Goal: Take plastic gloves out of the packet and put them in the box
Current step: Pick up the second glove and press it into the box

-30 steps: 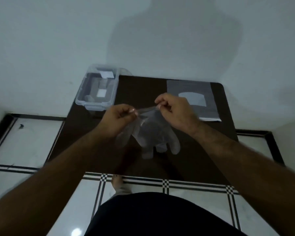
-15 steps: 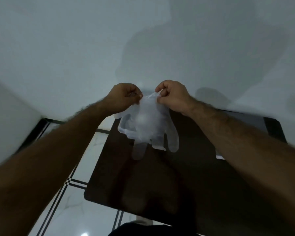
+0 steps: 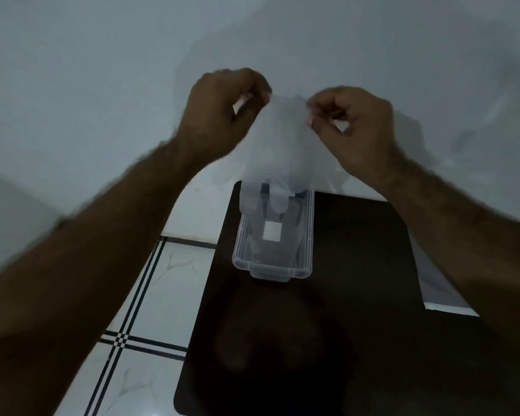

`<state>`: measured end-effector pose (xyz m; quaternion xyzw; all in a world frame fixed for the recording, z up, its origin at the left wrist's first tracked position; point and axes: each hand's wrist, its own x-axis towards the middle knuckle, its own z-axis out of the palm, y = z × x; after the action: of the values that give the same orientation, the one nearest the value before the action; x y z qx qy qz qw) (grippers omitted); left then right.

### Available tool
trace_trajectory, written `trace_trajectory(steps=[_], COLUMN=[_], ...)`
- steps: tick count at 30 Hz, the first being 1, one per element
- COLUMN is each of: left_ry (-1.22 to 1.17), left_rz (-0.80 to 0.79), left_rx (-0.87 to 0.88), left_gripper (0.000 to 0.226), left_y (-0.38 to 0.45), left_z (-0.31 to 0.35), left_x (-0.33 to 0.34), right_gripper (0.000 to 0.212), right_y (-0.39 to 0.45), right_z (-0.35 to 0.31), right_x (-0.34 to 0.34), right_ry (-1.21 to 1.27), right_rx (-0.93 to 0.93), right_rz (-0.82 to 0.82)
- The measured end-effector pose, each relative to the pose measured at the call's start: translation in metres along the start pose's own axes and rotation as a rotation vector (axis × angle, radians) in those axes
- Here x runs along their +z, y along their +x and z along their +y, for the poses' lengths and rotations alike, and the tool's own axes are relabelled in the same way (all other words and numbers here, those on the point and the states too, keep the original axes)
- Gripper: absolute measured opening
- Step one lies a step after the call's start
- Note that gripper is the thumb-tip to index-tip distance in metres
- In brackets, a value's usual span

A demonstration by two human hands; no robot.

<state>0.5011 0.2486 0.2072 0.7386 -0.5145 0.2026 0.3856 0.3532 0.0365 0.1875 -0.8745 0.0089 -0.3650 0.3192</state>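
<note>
A clear plastic glove (image 3: 278,151) hangs fingers-down in the air, held by its cuff. My left hand (image 3: 222,115) pinches the cuff's left corner and my right hand (image 3: 351,124) pinches the right corner. The glove's fingertips dangle over the far end of the open clear plastic box (image 3: 272,265), which stands on the dark table (image 3: 357,265) near its far left corner. The box has a white label on its bottom. The grey packet (image 3: 442,292) lies flat at the table's right side, mostly hidden behind my right forearm.
A pale wall rises just behind the table. White floor tiles with black stripes (image 3: 138,295) show to the left of the table. My forearms cross both lower corners of the view.
Both hands have carried the glove up and away from me, spreading the cuff wider. The view has shifted, and the box is in sight again under the hanging glove.
</note>
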Motion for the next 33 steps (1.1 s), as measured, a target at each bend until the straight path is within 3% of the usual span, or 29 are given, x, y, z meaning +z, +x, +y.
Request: trace_trajectory(steps=[3,7,12,20,24,27,33], left_ry=[0.071,0.114,0.103,0.141,0.193,0.254,0.369], left_rz=[-0.040,-0.174,-0.262,-0.571,-0.754,-0.860,-0.973], left_rx=[0.139,0.192,0.262,0.132,0.103,0.097,0.135], left_gripper=[0.009,0.018,0.014,0.016,0.005,0.010,0.011], left_y=[-0.035,-0.099,-0.161,-0.181,-0.180,-0.180,-0.185], left_z=[0.005,-0.006,-0.015,-0.044,-0.058,-0.066,-0.075], left_x=[0.002,0.022,0.059,0.113,0.133,0.145,0.157], right_gripper=[0.011,0.011,0.015,0.017,0.015,0.019,0.022], right_y=[-0.032,-0.077,-0.121,-0.144,-0.152,-0.161,-0.159], right_z=[-0.002,0.006,0.031,0.082,0.101,0.107,0.094], right_x=[0.001,0.013,0.038,0.079,0.099,0.109,0.124], right_ry=[-0.094,-0.153,-0.205,-0.328,-0.390,-0.460,-0.701], right_rx=[-0.092,-0.115,-0.166,-0.021,0.081,0.102,0.068], right_rz=[-0.017,-0.127,-0.327,-0.576,-0.612,-0.672,-1.081])
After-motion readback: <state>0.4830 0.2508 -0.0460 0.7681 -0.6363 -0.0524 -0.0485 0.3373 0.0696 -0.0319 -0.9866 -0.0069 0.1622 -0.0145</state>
